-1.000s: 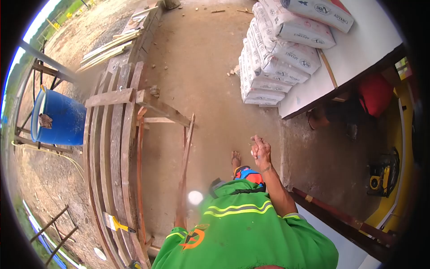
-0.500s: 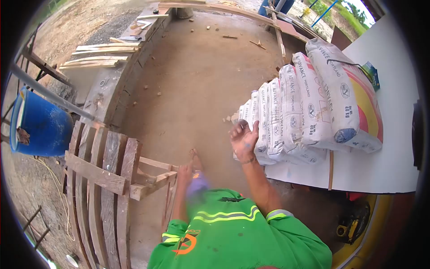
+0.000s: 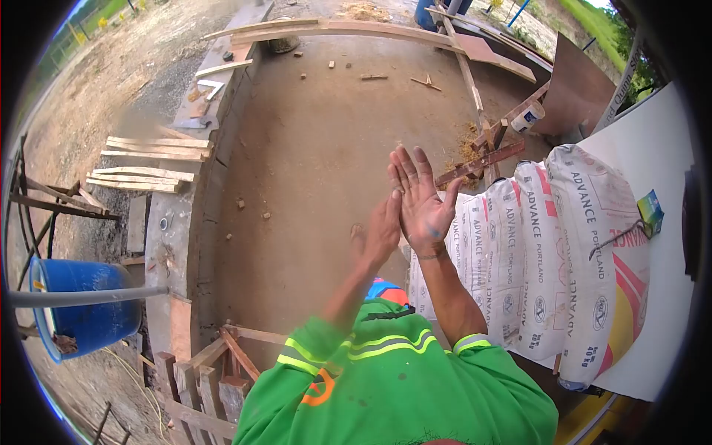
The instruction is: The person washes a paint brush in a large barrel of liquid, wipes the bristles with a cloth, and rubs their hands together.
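My right hand (image 3: 424, 199) is raised in front of me with its palm turned up. Its fingers are stretched out, and a bluish smudge shows near the base of the thumb. Against its edge lies my left hand (image 3: 384, 225), seen from the back, with its fingers pointing forward. The two hands touch or nearly touch, and nothing is held in either. Nearest to them, on the right, stands a row of white cement bags (image 3: 541, 248) printed "ADVANCE PORTLAND".
A wooden pallet-like frame (image 3: 215, 397) is at the lower left. Beyond it, a blue barrel (image 3: 93, 300) stands by a grey pipe (image 3: 89, 296). Timber strips (image 3: 156, 148) rest by the low block wall (image 3: 174, 215). Boards (image 3: 356, 28) cross the far end of the dirt floor (image 3: 311, 148).
My left hand has risen from beside the wooden frame to meet my right hand. The view has shifted, so the bags appear lower and closer.
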A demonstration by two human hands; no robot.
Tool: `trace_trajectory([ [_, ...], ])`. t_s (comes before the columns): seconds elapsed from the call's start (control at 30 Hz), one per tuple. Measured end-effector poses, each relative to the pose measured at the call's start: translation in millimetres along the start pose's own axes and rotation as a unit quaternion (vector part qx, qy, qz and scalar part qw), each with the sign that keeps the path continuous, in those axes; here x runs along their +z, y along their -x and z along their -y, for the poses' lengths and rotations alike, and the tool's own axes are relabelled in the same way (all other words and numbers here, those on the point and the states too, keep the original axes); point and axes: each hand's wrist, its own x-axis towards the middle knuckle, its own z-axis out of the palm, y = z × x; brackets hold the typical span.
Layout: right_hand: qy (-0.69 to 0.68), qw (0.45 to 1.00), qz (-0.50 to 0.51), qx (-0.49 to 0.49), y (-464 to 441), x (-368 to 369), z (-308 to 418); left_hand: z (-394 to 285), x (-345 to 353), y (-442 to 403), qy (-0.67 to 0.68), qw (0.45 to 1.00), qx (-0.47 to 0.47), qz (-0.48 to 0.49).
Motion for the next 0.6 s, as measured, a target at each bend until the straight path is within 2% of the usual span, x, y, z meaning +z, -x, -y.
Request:
trace_trajectory([
  [0.13,-0.028,0.998,0.037,0.037,-116,-2,-6,-37,-28,-118,-0.039,0.997,-0.061,-0.029],
  [0.23,-0.087,0.993,0.040,0.066,-191,6,-17,-78,-50,-192,-0.001,0.994,-0.078,-0.083],
  [0.33,-0.116,0.990,0.034,0.079,-267,2,-17,-88,-57,-251,0.022,0.992,-0.101,-0.073],
  [0.43,-0.118,0.990,0.028,0.066,-344,-14,-21,-67,-53,-325,0.099,0.994,0.016,-0.047],
  [0.6,-0.100,0.995,0.016,0.008,-455,-36,-28,-98,-68,-448,0.015,0.999,0.027,-0.027],
])
